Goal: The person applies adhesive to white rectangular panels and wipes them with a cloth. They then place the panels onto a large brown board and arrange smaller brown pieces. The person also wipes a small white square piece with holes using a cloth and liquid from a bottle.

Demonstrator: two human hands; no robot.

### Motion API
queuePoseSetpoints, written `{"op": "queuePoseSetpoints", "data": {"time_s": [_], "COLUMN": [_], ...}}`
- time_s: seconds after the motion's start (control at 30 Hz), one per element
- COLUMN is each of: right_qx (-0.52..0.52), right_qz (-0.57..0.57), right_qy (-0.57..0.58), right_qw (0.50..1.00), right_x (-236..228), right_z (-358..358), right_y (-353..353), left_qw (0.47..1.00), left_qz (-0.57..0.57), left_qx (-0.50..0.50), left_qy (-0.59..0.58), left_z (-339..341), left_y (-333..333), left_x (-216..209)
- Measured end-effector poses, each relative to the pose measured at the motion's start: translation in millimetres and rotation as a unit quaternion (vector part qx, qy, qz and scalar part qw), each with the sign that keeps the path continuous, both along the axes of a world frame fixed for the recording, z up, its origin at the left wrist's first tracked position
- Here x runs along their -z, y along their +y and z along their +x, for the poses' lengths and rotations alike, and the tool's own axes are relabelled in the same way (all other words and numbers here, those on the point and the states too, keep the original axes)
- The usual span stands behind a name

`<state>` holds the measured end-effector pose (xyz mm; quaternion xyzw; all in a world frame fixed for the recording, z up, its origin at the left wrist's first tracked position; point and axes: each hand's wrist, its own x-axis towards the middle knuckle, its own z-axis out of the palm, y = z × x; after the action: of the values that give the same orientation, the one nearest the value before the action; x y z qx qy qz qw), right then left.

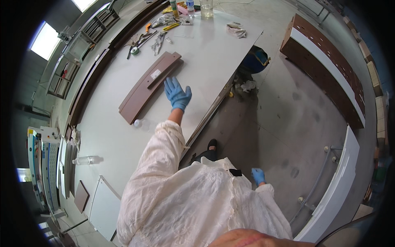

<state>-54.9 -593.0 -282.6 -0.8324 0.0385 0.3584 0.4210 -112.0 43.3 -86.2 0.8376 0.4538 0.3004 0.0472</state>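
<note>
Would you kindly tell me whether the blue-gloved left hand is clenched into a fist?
No, the blue-gloved left hand is open and outstretched beside the long brown boards.

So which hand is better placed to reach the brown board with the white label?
Probably the left: the left hand is spread open just beside the brown board. The right hand is by the body, farther from it.
</note>
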Motion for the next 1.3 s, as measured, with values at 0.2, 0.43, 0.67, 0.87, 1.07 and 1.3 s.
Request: {"op": "queuePoseSetpoints", "data": {"time_s": [0.2, 0.43, 0.67, 0.87, 1.07, 1.3], "right_qx": [-0.024, -0.258, -0.079, -0.068, -0.122, -0.273], "right_qz": [-0.142, -0.216, -0.013, 0.058, -0.008, -0.086], "right_qy": [0.101, -0.005, 0.011, -0.047, 0.104, 0.105], "right_qw": [0.984, 0.942, 0.997, 0.995, 0.987, 0.952], "right_x": [13, 29, -45, -57, -41, -46], "right_z": [26, 160, 386, 463, 424, 405], "right_y": [-59, -19, 121, 227, 276, 287], "left_qw": [0.972, 0.945, 0.918, 0.915, 0.933, 0.959], "left_qz": [-0.099, -0.138, -0.166, -0.176, -0.154, -0.049], "left_qx": [-0.061, -0.137, -0.165, -0.145, -0.088, -0.048], "left_qy": [0.203, 0.262, 0.320, 0.332, 0.313, 0.276], "left_z": [54, 57, 63, 49, 40, 33], "left_y": [120, 152, 172, 201, 210, 210], "left_x": [-10, -17, -30, -25, -9, 6]}}
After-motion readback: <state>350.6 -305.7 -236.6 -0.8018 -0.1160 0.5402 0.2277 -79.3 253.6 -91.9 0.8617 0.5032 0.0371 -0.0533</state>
